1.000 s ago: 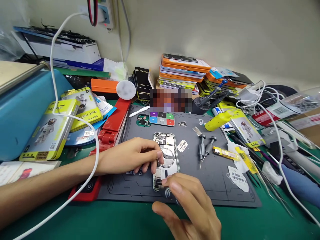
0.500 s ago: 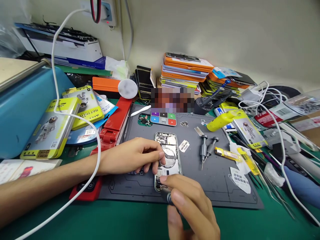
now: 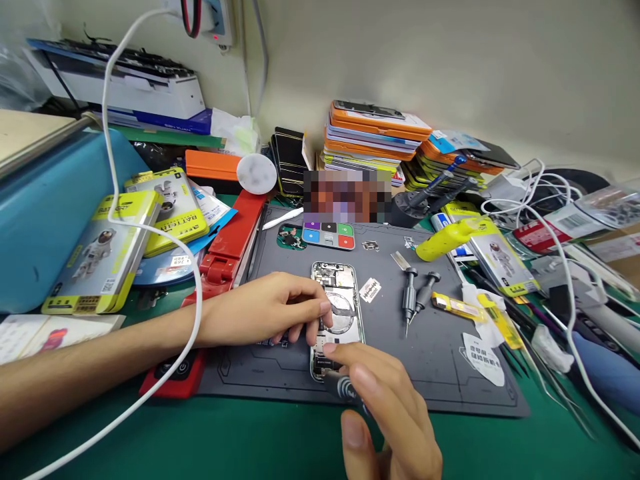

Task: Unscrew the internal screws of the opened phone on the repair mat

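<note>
An opened smartphone [image 3: 345, 323] lies on the dark grey work mat [image 3: 280, 380], its inner parts and round coil showing. My left hand [image 3: 295, 310] rests at the phone's left edge with bent fingers gripping it. At the phone's near end, my right hand [image 3: 390, 400] has a dark precision screwdriver [image 3: 345, 387] with silvery rings among its fingers. Its tip is hidden, and the thumb is a little apart from the handle. Two more screwdrivers [image 3: 410, 300] lie right of the phone, past a small metal blade [image 3: 371, 291].
A colour-coded tray [image 3: 329, 236] sits at the mat's far edge. Red clamp-like equipment [image 3: 220, 267] and battery packs [image 3: 100, 257] stand left. Yellow tubes [image 3: 455, 305], a yellow bottle [image 3: 440, 243] and tweezers [image 3: 555, 393] are right. A white cable [image 3: 199, 300] loops over my left forearm.
My right fingers shift around the screwdriver handle: the thumb closed in on it, then moved away again. My left hand stays at the phone. The view has shifted slightly.
</note>
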Demonstrator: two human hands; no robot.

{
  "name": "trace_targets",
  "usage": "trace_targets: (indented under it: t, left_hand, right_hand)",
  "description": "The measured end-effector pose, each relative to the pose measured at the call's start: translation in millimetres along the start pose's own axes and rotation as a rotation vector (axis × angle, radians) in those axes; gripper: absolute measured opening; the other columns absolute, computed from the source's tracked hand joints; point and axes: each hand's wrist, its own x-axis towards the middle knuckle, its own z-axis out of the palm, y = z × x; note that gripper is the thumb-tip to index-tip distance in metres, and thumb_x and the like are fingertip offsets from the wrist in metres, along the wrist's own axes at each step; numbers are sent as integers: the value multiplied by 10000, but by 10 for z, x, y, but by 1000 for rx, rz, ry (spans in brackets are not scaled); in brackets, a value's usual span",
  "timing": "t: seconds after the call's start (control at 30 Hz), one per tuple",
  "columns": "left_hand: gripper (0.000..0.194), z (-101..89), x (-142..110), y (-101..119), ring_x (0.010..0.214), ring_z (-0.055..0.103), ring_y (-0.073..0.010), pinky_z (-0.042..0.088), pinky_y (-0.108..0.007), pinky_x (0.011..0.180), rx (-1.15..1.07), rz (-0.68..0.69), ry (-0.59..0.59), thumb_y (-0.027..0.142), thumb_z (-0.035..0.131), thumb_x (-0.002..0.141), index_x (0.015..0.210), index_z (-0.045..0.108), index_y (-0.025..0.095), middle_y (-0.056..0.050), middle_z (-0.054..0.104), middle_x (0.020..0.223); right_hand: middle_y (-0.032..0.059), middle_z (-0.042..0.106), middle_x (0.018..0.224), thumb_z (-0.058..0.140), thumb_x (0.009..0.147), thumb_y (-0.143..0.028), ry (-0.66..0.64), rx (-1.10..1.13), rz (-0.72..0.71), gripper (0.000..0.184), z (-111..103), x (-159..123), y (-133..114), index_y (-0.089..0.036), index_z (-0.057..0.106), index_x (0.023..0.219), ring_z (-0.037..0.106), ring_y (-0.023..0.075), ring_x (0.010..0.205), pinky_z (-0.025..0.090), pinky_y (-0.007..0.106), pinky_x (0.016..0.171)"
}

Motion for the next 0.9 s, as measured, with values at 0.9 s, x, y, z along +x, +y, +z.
trace_targets:
  t: [0.9]
  left_hand:
    - [252,-17,-21,11,611,558,-83,469,-168,540,45,12,7,356,543,1104,1028,704,177,27,733,812]
  right_hand:
    - [94,698,1111,488,874,158,82,-75,95,779,-39,57,-68,-188,598,1563,700,206,1004,631,369,754]
